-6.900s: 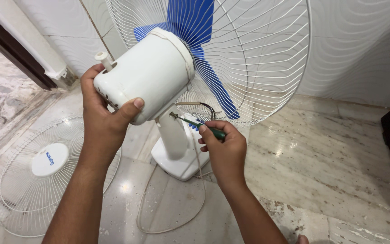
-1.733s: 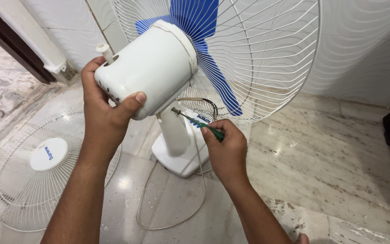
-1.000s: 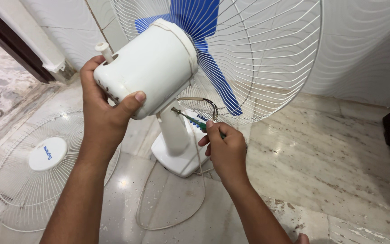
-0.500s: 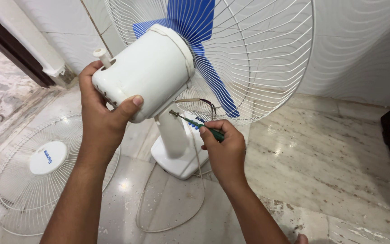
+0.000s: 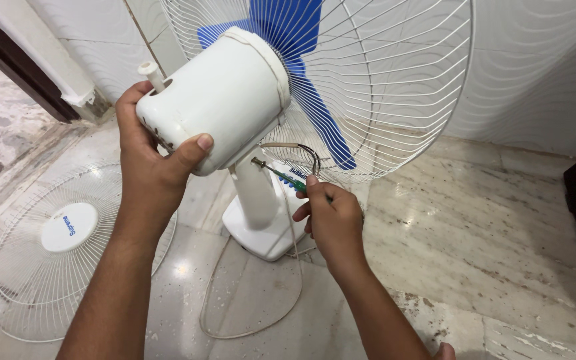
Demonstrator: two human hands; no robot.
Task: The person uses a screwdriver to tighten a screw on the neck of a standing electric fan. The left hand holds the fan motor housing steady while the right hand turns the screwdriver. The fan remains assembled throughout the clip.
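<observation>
One white fan motor housing (image 5: pixel 218 100), scuffed, blue blades (image 5: pixel 301 60) behind.

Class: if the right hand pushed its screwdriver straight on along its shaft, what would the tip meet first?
Probably the fan's white neck, just under the motor housing; right hand aims the screwdriver there.

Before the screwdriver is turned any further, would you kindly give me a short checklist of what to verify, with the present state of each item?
1. Left hand grips the white motor housing: ok.
2. Right hand holds the screwdriver by its green handle: ok.
3. Tip seated squarely in a screw at the neck: cannot tell.
4. Loose wires away from the shaft: not ok, they loop just above it.
5. Power cord unplugged: cannot tell, its end is out of view.
6. Front grille set aside on the floor: ok.
</observation>
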